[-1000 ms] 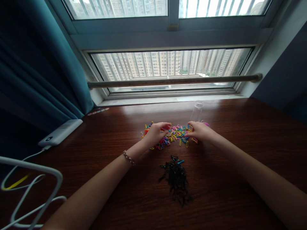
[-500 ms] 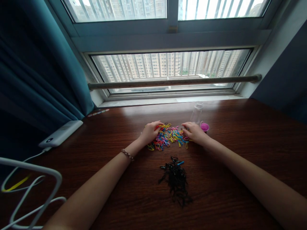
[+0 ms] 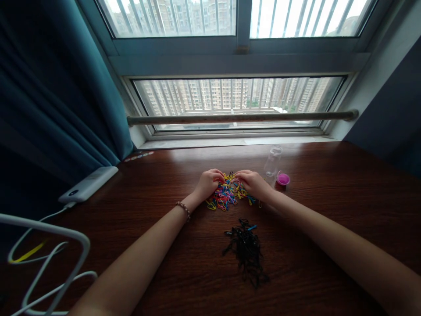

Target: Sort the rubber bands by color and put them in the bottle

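Note:
A heap of small multicoloured rubber bands (image 3: 226,197) lies on the brown wooden table, with my hands on either side of it. My left hand (image 3: 208,183) rests against its left side, fingers curved over the edge and apart from the thumb. From the right, my right hand (image 3: 252,182) reaches over the heap with its fingers stretched out, covering some bands. Some fingertips are hidden among the bands, and no band shows clearly gripped. Nearer to me is a separate tangled pile of black rubber bands (image 3: 246,250) with a blue piece on it.
Behind my right hand stand a clear plastic jar (image 3: 272,162) and a pink cup-shaped lid (image 3: 283,178). At left are a white power bank (image 3: 88,184) with a cable, a white tubular frame (image 3: 79,237) and a blue curtain (image 3: 66,87). A window with a rail (image 3: 243,117) lies beyond.
My right hand has moved left over the multicoloured rubber bands, closer to my left hand, and the heap is narrower. The whole view has shifted slightly.

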{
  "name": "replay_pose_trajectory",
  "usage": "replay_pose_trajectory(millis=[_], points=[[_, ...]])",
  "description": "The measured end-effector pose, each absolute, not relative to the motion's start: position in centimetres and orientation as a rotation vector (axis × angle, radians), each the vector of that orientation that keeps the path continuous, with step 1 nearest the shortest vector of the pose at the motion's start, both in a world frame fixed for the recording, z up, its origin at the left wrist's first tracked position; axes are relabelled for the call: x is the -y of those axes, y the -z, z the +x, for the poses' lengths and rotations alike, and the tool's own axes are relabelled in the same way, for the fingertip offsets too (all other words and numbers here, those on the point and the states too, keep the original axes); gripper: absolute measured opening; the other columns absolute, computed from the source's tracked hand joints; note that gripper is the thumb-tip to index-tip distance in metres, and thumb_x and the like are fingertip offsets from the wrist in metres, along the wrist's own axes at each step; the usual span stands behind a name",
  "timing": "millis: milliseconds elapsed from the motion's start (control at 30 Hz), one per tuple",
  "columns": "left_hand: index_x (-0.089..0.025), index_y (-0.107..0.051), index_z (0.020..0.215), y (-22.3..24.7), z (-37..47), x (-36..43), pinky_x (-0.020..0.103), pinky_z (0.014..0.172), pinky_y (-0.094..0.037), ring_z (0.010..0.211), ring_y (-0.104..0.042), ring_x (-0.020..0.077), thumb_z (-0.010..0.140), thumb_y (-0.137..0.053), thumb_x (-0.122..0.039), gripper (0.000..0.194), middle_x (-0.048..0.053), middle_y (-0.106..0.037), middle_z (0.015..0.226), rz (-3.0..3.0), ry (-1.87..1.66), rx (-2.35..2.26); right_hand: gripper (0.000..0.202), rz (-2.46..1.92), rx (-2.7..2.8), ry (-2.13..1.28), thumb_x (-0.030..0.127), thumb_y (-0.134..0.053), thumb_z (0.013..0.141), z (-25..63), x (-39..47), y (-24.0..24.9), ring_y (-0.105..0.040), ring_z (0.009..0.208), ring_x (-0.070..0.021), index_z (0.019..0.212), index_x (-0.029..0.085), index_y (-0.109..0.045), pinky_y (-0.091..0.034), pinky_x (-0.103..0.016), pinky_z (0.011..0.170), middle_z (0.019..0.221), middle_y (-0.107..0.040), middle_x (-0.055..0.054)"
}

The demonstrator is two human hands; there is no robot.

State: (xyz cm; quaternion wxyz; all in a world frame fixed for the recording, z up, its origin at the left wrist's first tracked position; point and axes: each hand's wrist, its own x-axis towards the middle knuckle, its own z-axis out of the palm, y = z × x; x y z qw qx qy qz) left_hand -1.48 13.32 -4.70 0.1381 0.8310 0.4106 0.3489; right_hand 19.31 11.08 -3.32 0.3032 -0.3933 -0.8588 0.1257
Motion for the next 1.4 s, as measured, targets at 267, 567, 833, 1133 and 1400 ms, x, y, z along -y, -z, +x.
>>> replay_pose_trajectory(millis=[267, 567, 833, 1133, 1400], points=[[-0.016, -0.064, 0.054, 4.7, -1.6, -13.3, 0.026, 0.072, -0.047, 0.074, -0.057, 0.0140, 0.062, -0.042, 0.001, 0.029, 0.002, -0.065, 0.076, 2.426, -1.054, -1.276, 0.019, -1.263, 2.325, -0.228, 0.012, -0.052, 0.076, 16.7, -16.4, 4.5, -0.056, 0.084, -0.0161, 0.084, 0.018, -0.068, -0.042, -0.024, 0.077, 0.087, -0.064, -0.006], [-0.016, -0.062, 0.074, 4.1, -1.4, -12.8, 0.036, 0.084, -0.042, 0.091, -0.052, 0.0197, 0.067, -0.044, -0.001, 0.025, 0.005, -0.062, 0.088, 2.684, -1.159, -1.311, 0.010, -1.286, 2.059, -0.229, 0.018, -0.056, 0.073, 19.6, -12.3, 3.3, -0.056, 0.070, -0.0147, 0.073, 0.017, -0.067, -0.042, -0.024, 0.066, 0.075, -0.063, -0.004], [-0.017, -0.062, 0.092, 4.2, -1.2, -12.5, 0.035, 0.086, -0.041, 0.090, -0.055, 0.0172, 0.068, -0.045, 0.000, 0.034, 0.004, -0.065, 0.089, 2.781, -1.102, -1.034, 0.024, -1.192, 1.660, -1.064, 0.033, -0.063, 0.066, 21.1, -7.6, 1.9, -0.058, 0.055, -0.0138, 0.079, 0.012, -0.067, -0.046, -0.024, 0.051, 0.064, -0.065, -0.004], [-0.017, -0.065, 0.083, 4.2, -1.4, -12.7, 0.034, 0.083, -0.043, 0.087, -0.056, 0.0172, 0.065, -0.045, 0.002, 0.033, 0.005, -0.064, 0.087, 2.691, -1.167, -0.996, 0.011, -1.103, 1.550, -0.932, 0.023, -0.066, 0.062, 21.5, -7.8, 3.6, -0.063, 0.082, -0.0211, 0.068, 0.014, -0.067, -0.049, -0.034, 0.078, 0.082, -0.068, -0.008], [-0.016, -0.064, 0.062, 3.7, -1.6, -12.9, 0.027, 0.070, -0.046, 0.071, -0.058, 0.0139, 0.058, -0.038, 0.006, 0.035, 0.002, -0.064, 0.069, 2.508, -1.141, -0.810, 0.025, -1.173, 1.586, -0.879, 0.035, -0.063, 0.067, 22.0, -7.4, 2.3, -0.063, 0.067, -0.0194, 0.077, 0.013, -0.067, -0.051, -0.028, 0.059, 0.072, -0.068, -0.007]])
